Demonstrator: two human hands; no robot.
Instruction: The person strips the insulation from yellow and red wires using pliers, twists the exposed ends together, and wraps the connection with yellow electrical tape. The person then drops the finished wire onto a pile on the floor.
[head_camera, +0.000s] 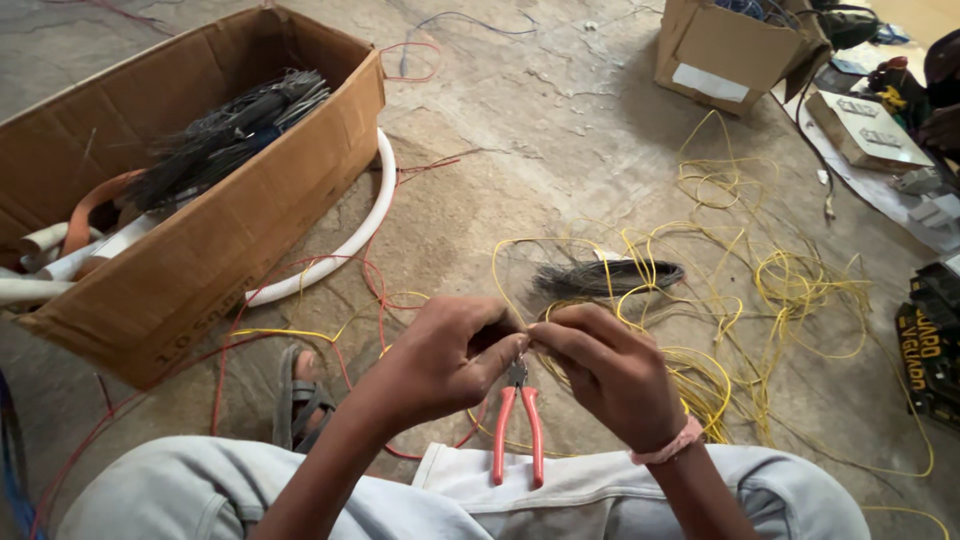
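Observation:
My left hand (445, 350) and my right hand (605, 370) meet in front of me, fingertips pinched together on a thin yellow wire (560, 325) that runs off into a tangle of yellow wire (770, 290) on the floor. Pliers with red handles (517, 420) lie just below my hands, on the white cloth (590, 490) over my lap. A pink band sits on my right wrist. A bundle of dark cable ties (610, 277) lies on the floor beyond my hands.
A large open cardboard box (200, 260) at left holds dark ties, white pipe pieces and an orange strap. A white hose (350, 235) curves beside it. Red wires (370, 280) trail on the floor. Another cardboard box (720, 50) and packaged boxes (870, 125) stand at right.

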